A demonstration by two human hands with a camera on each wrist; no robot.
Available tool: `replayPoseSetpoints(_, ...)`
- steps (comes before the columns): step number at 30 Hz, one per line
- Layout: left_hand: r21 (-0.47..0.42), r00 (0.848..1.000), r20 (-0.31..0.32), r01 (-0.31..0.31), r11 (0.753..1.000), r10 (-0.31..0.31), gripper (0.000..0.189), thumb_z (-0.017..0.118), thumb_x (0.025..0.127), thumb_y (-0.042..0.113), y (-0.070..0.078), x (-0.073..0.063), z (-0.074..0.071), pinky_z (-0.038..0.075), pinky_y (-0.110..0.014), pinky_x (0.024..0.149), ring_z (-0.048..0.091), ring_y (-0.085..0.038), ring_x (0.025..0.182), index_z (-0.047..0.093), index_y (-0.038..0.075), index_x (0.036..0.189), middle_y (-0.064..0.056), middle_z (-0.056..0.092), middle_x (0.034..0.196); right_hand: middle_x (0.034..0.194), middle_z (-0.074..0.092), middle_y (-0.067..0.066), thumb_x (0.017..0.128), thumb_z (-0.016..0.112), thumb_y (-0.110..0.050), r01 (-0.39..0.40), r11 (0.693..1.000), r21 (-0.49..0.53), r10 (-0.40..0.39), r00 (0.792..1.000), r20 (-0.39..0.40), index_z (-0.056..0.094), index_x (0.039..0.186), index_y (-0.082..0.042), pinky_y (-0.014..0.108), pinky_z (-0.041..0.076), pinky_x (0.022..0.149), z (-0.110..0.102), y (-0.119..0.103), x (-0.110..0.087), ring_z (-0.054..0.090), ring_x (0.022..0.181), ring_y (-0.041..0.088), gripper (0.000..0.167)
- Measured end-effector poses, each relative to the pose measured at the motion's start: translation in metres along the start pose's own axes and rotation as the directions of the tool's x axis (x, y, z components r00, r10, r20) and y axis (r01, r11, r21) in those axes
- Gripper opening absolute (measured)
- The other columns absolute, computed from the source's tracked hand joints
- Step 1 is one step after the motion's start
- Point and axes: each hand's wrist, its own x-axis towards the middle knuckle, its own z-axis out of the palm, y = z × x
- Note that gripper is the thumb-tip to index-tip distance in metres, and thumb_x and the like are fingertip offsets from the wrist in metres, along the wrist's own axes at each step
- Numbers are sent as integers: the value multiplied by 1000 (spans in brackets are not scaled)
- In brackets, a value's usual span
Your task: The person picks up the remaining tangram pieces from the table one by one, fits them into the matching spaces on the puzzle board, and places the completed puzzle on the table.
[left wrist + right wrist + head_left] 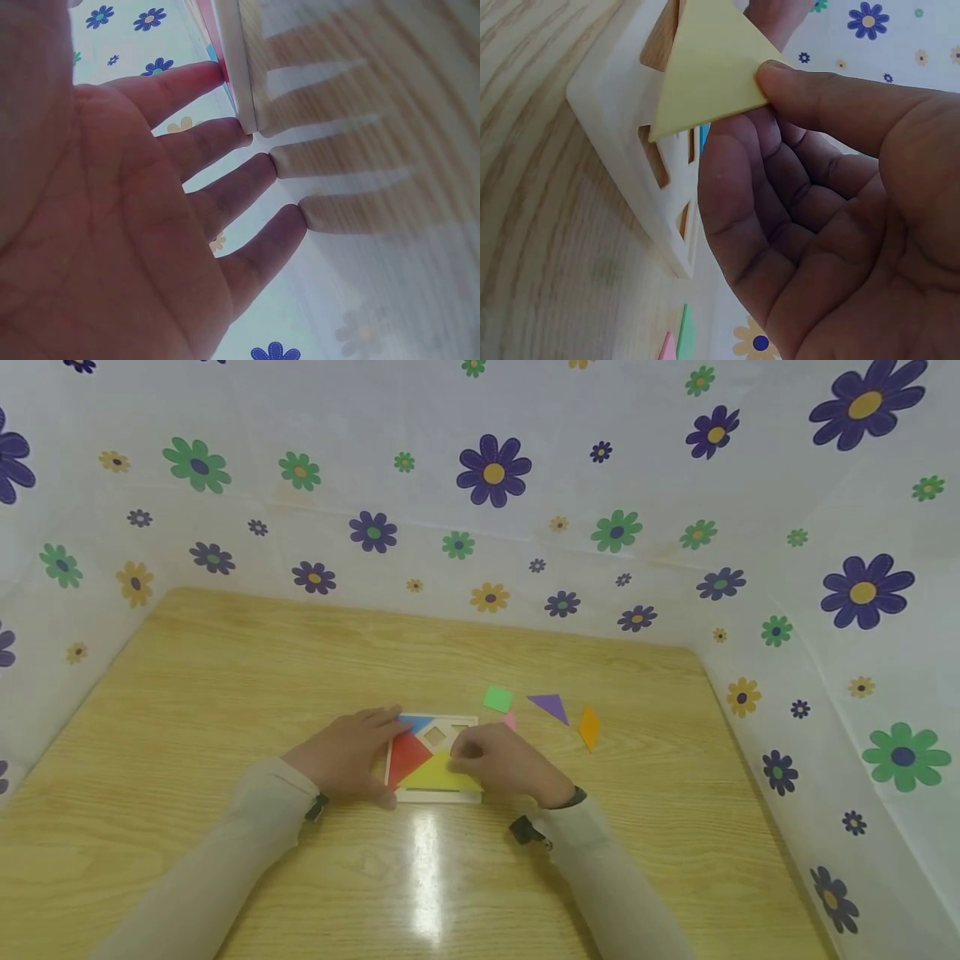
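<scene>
A pale tangram tray (442, 797) lies flat on the table, with a red triangle (406, 762) and a blue triangle (415, 722) in its left part. My left hand (341, 756) rests at the tray's left side, fingers spread and nearly straight; in the left wrist view some fingertips touch the tray's edge and others the table. Between thumb and fingers, my right hand (513, 762) pinches a yellow triangle (712, 67). The right wrist view shows this triangle tilted over the tray, partly covering its cut-out openings. In the head view my right hand hides the tray's right part.
Beyond the right hand lie a green square (497, 698), a partly hidden pink piece (511, 721), a purple triangle (551, 707) and an orange parallelogram (589, 728). Flower-printed white sheeting (420, 502) encloses the wooden table (247, 635) at the back and sides.
</scene>
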Motion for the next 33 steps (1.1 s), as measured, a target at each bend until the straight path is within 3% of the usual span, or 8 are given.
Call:
replayPoseSetpoints(13, 9, 1000, -22, 10, 1000, -10, 114, 88, 70, 61, -6, -5, -6, 29, -63, 120, 27, -40, 154, 36, 21, 162, -8, 25, 171, 77, 62, -7, 98, 72, -20, 1, 999, -46, 1, 999, 35, 69, 90, -15, 25, 49, 67, 5, -1, 12, 53, 70, 9, 10)
replayPoseSetpoints(26, 5, 999, -38, 2, 1000, -1, 113, 89, 69, 60, -7, -5, 4, 31, -61, 120, 29, -38, 154, 38, 21, 161, -8, 27, 170, 83, 63, -6, 98, 73, -24, -74, 991, -112, 75, 997, 7, 66, 92, -16, 29, 51, 72, 17, -2, 9, 57, 76, 13, 11)
replayPoseSetpoints(33, 25, 999, -35, -8, 1000, 9, 113, 90, 68, 58, -2, 2, 6, 32, -60, 120, 31, -36, 153, 38, 22, 161, -9, 31, 169, 86, 66, -7, 96, 75, -24, -60, 987, -151, 56, 998, -32, 68, 96, -14, 30, 54, 76, 21, 6, 3, 58, 78, 12, 12)
